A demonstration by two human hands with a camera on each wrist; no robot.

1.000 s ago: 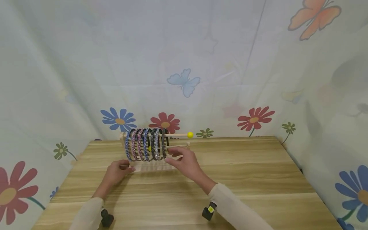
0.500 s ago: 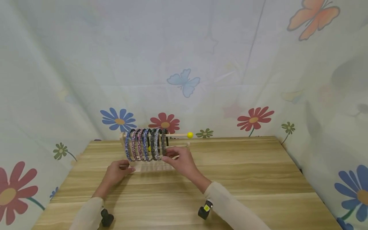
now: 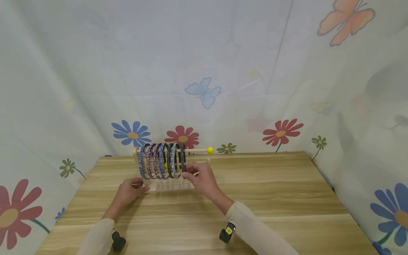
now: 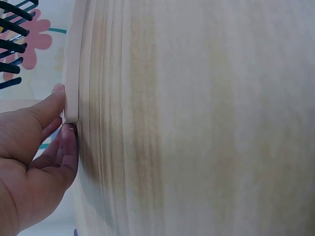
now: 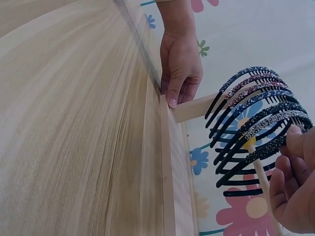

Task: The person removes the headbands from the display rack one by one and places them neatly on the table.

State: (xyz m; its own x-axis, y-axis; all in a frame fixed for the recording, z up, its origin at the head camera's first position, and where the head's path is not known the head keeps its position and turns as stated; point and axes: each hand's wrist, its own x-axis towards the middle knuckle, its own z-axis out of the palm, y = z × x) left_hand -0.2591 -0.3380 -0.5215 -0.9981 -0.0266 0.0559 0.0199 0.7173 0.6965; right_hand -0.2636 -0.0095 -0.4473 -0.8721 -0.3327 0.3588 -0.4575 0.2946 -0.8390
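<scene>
A pale wooden stand (image 3: pixel 153 185) rests on a wood-grain tabletop (image 3: pixel 255 202), just below the middle of the head view, towards seven o'clock. Much of the stand is covered by the seven headbands (image 3: pixel 155 161) hanging round its upper rod, so its inner parts are hard to make out; one yellow ball (image 3: pixel 210 150) sits in plain sight on a rod's end at the stand's two o'clock, while a second yellow ball (image 3: pixel 165 165) shows only partly between bands. The left hand (image 3: pixel 128 191), at the stand's eight o'clock, pinches the corner of the flat base, thumb on top; some of its fingertips are hidden by the wood. The right hand (image 3: pixel 202 177), at the stand's four o'clock, grips the end band, a dark headband (image 3: pixel 183 158), between thumb and fingers; the right wrist view cuts this hand off at its four o'clock edge. The bands are arched, with black comb-like teeth inside and a rough, glittering surface outside: from nine o'clock towards three they run blue, pink, pink, blue, black, silver, dark. The left wrist view catches only black tips of bands, near ten o'clock. Cream sleeves (image 3: pixel 259 232), cut off at the lower edge, carry small black wrist devices (image 3: pixel 118 242). Behind hangs a creased pale cloth (image 3: pixel 271 53) printed with flowers and butterflies.
</scene>
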